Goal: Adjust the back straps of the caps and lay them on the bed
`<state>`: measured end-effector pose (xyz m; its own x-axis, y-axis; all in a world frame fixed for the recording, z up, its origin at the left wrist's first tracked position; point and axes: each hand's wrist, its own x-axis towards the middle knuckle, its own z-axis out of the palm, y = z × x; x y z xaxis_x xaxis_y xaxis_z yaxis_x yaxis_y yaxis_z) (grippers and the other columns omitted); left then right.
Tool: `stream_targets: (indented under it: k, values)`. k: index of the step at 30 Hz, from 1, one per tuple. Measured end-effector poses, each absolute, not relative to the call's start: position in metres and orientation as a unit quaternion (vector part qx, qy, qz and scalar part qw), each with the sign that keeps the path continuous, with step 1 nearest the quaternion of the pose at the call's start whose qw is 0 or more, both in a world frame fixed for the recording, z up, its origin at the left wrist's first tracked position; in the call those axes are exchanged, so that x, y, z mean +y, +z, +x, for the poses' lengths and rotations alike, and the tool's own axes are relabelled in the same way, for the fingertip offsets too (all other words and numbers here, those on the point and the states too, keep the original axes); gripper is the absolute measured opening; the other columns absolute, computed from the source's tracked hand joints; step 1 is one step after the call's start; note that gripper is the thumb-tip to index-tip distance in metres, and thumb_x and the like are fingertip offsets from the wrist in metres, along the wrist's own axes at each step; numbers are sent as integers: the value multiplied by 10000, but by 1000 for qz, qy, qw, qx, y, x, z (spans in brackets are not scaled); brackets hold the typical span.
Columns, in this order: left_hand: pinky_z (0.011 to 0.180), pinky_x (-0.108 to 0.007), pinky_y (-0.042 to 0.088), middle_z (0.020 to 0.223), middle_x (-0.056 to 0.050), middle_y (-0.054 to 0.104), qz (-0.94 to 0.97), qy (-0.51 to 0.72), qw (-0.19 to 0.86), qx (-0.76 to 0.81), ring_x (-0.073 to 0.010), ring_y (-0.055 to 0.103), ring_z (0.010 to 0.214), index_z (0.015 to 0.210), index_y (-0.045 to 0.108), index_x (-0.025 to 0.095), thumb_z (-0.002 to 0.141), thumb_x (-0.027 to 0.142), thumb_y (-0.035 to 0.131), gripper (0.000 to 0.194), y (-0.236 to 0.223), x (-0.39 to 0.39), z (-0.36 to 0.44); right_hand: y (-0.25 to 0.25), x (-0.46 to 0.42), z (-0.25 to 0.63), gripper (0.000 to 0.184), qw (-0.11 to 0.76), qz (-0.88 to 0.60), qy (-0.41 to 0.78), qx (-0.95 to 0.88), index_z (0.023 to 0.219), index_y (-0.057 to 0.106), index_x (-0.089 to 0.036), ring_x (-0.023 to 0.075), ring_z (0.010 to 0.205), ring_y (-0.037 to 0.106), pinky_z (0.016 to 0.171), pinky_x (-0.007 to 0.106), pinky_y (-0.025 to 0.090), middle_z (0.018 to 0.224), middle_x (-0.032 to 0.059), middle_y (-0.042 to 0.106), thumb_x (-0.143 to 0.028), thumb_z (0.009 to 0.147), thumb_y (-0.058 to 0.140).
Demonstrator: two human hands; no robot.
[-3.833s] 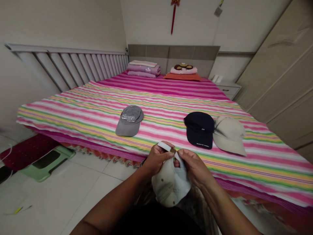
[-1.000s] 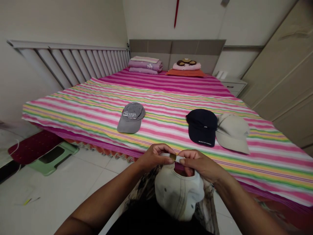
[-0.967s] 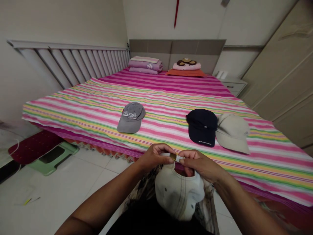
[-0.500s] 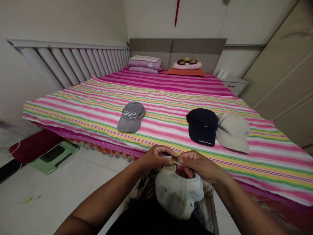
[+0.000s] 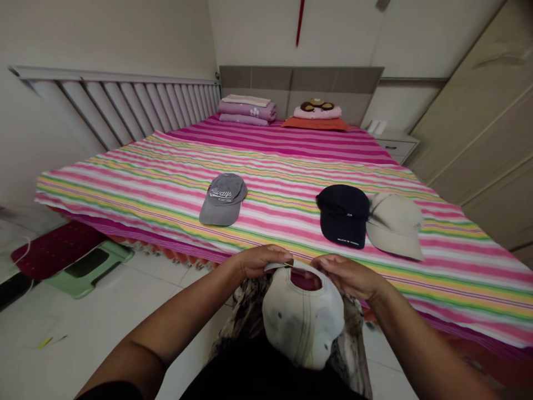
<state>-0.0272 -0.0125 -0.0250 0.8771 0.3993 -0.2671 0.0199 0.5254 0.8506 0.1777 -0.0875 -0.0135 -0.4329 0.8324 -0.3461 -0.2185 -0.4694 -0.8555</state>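
A pale baseball cap (image 5: pixel 302 319) hangs over my lap with its rear opening turned up and its stitched crown towards me. My left hand (image 5: pixel 262 261) pinches the back strap (image 5: pixel 275 266) beside a small brass-coloured buckle (image 5: pixel 288 263). On the other side of the opening, my right hand (image 5: pixel 347 275) grips the cap's edge, its fingertips partly behind the fabric. Beyond my hands lie a grey cap (image 5: pixel 224 200) with white lettering, a dark navy cap (image 5: pixel 343 214) and a beige cap (image 5: pixel 395 225); the last two touch.
The caps lie on a bed with a striped sheet (image 5: pixel 275 186). Folded bedding (image 5: pixel 245 111) and a stacked pillow pile (image 5: pixel 317 114) stand by the headboard (image 5: pixel 272 78). A green stool (image 5: pixel 89 269) is on the floor at left, a nightstand (image 5: pixel 397 145) at back right.
My hands have moved apart from the buckle, the left a little leftward and the right to the opening's right edge. The cap's rear opening shows more fully now.
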Motion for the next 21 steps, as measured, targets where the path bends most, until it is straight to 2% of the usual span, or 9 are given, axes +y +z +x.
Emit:
stream_targets:
  k: [5,9,14,21]
  values:
    - [477,-181,364,524,2,566,429,125,865,227,-69,490,453,628,602,99,528,340,751,301,-28,-12,-27,-22,-94,191,317,339,-423,756,-368,697,618,-104,82,477,522,460,181,393,580,6,601,-356,562,756]
    - [540,-203,412,578,-13,598,417,124,871,229,-90,540,509,668,605,83,506,303,764,316,-28,-13,-25,-28,-97,192,278,388,-410,748,-351,657,594,-115,62,447,503,439,160,376,550,-16,577,-300,549,771]
    - [453,-178,365,509,12,564,429,136,859,244,-64,489,430,607,575,90,472,258,773,293,-27,-14,-23,-30,-98,192,245,436,-390,734,-343,651,581,-114,47,429,479,420,145,357,537,-26,549,-284,592,749]
    - [406,-163,333,456,27,541,420,149,857,257,-52,456,383,553,564,99,432,242,783,288,-24,-16,-22,-22,-99,188,232,459,-383,731,-330,658,604,-119,67,434,514,421,157,383,543,-9,585,-274,578,756]
